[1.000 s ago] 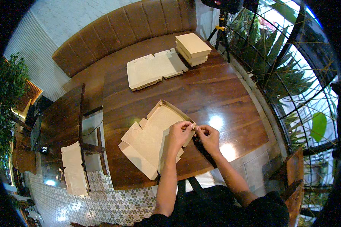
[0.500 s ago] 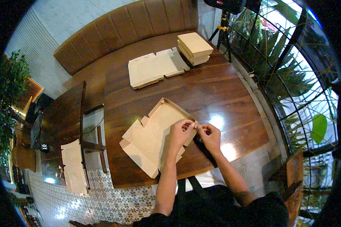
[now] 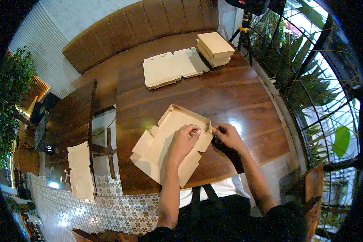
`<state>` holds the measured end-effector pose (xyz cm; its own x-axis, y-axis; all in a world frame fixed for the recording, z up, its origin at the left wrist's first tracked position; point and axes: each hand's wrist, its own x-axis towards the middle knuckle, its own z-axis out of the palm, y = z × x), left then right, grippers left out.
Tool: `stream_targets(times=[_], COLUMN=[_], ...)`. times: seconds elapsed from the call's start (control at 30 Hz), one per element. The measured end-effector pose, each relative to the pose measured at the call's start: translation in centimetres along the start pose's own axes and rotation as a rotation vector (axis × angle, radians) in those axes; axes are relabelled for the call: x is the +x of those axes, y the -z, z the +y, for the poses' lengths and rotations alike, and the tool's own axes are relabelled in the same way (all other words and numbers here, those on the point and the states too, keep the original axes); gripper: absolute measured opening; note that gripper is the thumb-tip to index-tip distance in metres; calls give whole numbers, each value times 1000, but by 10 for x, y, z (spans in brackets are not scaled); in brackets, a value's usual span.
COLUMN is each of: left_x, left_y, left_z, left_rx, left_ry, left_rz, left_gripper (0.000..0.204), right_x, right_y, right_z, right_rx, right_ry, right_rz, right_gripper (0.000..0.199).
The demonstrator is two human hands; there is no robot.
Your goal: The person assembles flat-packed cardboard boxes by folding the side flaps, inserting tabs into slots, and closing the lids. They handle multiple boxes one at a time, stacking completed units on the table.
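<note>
A partly folded brown cardboard box [image 3: 167,133] lies on the table in front of me, its far and right-hand walls standing up and its near flaps spread flat. My right hand [image 3: 228,137] is at the box's right corner, thumb and fingertips pinched on a small corner flap there. Over the box's floor, just left of that corner, is my left hand [image 3: 184,141]. Its fingers are curled toward the thumb, with nothing visible between them. My left wrist and forearm cover part of the box's near side.
Flat unfolded cardboard blanks [image 3: 171,68] lie at the far side of the wooden table [image 3: 250,105], beside a stack of folded boxes [image 3: 215,46]. Another flat cardboard piece [image 3: 80,171] rests at the left. A brown padded bench [image 3: 137,30] runs behind, and a tripod [image 3: 245,34] stands at the far right.
My left hand has drawn back from the corner, leftward over the box floor. The right hand keeps its pinch at the corner. The box has turned slightly, and the view has shifted.
</note>
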<state>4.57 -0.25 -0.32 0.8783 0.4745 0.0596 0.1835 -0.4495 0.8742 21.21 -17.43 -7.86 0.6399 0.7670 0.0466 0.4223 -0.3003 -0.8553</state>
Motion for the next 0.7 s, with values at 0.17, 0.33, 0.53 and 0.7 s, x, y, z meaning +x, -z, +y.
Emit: stream_targets(times=[0.17, 0.33, 0.53, 0.7], left_x=[-17, -32, -39, -18], left_y=[30, 35, 19, 26], left_z=[9, -2, -19, -31], left_rx=[75, 45, 2, 104], left_ry=[37, 38, 142, 70], left_rz=[-60, -99, -115, -13], left_gripper=[27, 30, 31, 32], right_x=[61, 99, 95, 80], right_y=[18, 3, -18, -21], right_z=[-15, -39, -29, 13], right_rx=[-208, -424, -212, -68], right_ry=[261, 380, 260, -58], right_rz=[-442, -578, -338, 364], right_gripper=[29, 25, 22, 25])
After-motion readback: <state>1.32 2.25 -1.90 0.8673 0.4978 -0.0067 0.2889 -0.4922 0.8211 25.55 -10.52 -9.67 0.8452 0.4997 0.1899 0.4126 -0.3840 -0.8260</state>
